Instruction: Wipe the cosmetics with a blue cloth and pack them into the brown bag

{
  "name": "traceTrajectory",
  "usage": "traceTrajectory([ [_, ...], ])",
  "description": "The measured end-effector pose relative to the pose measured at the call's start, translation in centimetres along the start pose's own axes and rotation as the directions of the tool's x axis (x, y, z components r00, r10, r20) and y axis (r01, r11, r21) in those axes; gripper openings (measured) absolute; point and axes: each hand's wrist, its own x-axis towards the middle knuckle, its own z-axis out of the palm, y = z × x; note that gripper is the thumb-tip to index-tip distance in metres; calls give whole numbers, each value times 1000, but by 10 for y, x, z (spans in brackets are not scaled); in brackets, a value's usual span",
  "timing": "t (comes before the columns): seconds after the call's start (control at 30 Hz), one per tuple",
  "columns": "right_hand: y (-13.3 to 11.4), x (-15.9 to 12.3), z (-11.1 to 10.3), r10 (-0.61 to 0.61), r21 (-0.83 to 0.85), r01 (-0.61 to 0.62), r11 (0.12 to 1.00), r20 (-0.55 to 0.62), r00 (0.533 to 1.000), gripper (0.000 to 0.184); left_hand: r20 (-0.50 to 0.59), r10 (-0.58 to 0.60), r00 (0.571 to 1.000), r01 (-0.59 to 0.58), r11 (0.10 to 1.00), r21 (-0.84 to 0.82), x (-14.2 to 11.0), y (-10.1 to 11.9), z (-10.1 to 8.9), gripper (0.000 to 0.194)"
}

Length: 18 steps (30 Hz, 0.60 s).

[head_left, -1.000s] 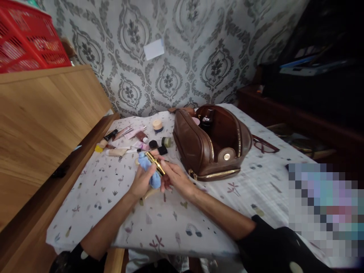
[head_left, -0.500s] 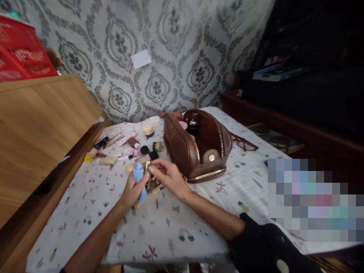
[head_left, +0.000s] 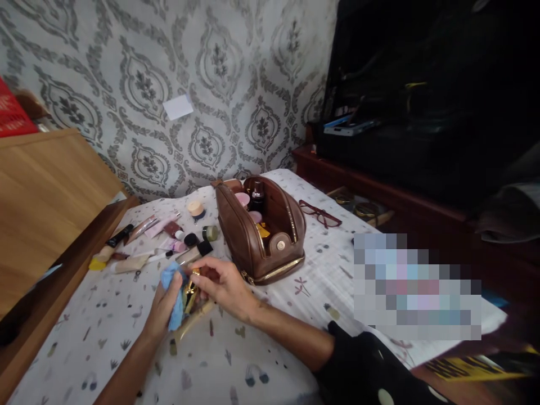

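My left hand (head_left: 162, 306) is closed around a crumpled light-blue cloth (head_left: 176, 301). Against the cloth, the fingers of my right hand (head_left: 223, 287) pinch a shiny gold item (head_left: 192, 284), partly covered by fingers; its exact kind cannot be made out. Just beyond my hands lies a bottle with a black cap (head_left: 205, 247). An unzipped brown cosmetic bag (head_left: 240, 242) stands to the right of my hands, with a dark bottle (head_left: 257, 197), pink round items and something yellow inside. A beige-handled item (head_left: 194, 323) lies on the cloth-covered table under my hands.
Several tubes and cosmetics, among them a cream tube (head_left: 130, 263) and a small jar (head_left: 196, 210), lie at the left. Red-framed glasses (head_left: 320, 214) rest right of the bag. A wooden panel (head_left: 46, 202) borders the left; a blurred-out patch (head_left: 415, 287) covers the right.
The view has turned to the right, so everything sits further left. The gold item is tilted differently between my hands, and more of the bag's inside shows, including something yellow.
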Motion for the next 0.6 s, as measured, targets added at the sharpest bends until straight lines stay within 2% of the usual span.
traceTrajectory([
  [0.17,-14,-5,0,-101,-117,96,989,-41,994,35,121,-152,981,161,985,-63,-5,15,4,60],
  [0.3,-24,-10,0,-227,-298,205,932,-41,973,26,-6,-104,995,104,994,-29,-4,25,3,57],
  [0.47,-38,-18,0,-375,-432,349,832,26,927,25,29,-166,986,169,978,-123,6,33,-1,63],
  [0.6,-40,-22,3,-436,-535,413,737,89,895,23,3,-252,968,242,924,-295,14,43,10,57],
])
